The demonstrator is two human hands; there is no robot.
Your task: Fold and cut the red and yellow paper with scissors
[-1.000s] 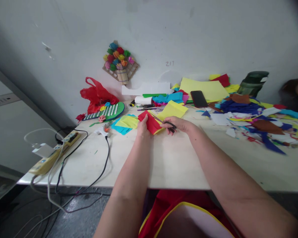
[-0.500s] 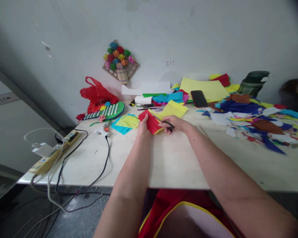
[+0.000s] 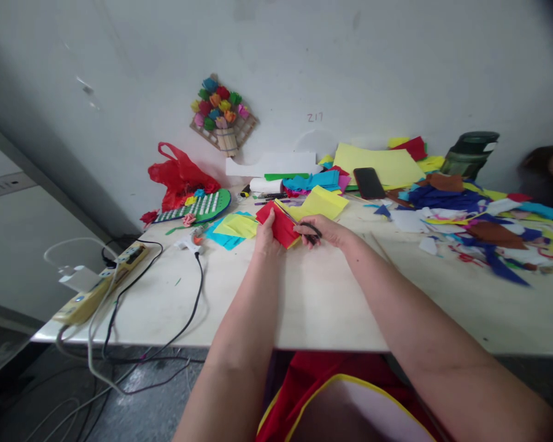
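Note:
Over the middle of the table, my left hand (image 3: 268,235) grips a piece of red paper (image 3: 283,228), thumb on top. Yellow paper shows along the edges of the red sheet. My right hand (image 3: 320,231) is closed around the dark handles of a pair of scissors (image 3: 311,232). Their blades lie along the red paper's upper right edge; whether they are apart I cannot tell. Just beyond the scissors rests a yellow sheet (image 3: 325,204). Left of my left hand, yellow paper (image 3: 238,225) overlaps blue paper (image 3: 229,242) on the tabletop.
A hot glue gun (image 3: 188,242) with a cord and a power strip (image 3: 102,283) are on the left, near a red plastic bag (image 3: 177,175). A phone (image 3: 369,183) lies at the back. Paper scraps (image 3: 498,230) and a green bottle (image 3: 470,155) occupy the right.
My right hand and the scissors have shifted very slightly at the red paper's edge. My left hand stays in place on the paper.

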